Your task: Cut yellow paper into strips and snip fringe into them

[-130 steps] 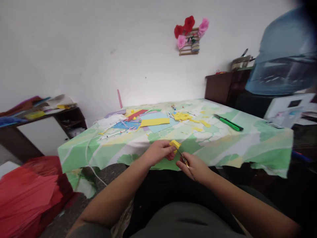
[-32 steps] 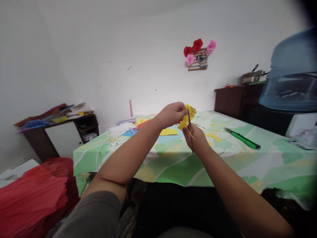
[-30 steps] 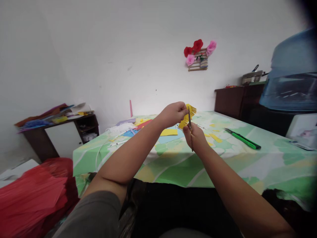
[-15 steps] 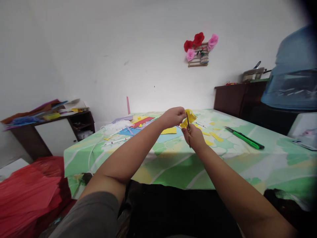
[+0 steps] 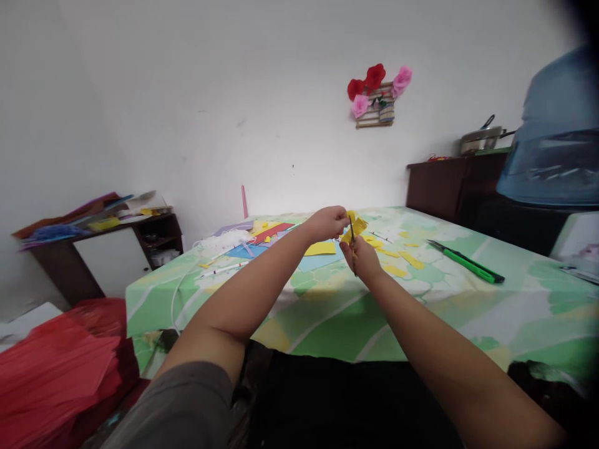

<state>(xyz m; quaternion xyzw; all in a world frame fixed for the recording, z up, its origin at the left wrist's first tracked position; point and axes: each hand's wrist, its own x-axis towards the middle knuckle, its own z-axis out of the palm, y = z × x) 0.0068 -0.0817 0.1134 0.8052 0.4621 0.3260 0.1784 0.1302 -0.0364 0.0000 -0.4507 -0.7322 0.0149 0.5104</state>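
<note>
My left hand pinches a piece of yellow paper whose far edge is cut into a fringe. In my right hand is a pair of scissors, its blades pointing up and away across the paper. Both hands are close together above the table. Loose yellow paper scraps lie just right of my right hand. Behind my left forearm, a yellow sheet rests on light blue paper. Part of the yellow piece is hidden by my fingers.
A green utility knife lies on the flowered tablecloth at the right. White shredded strands and a red sheet are at the left. A large water bottle stands at far right, and a low cabinet at left.
The view has shifted slightly. My hands stay together at the yellow paper, with the scissors still across it; the paper and right hand have moved a little to the left.
</note>
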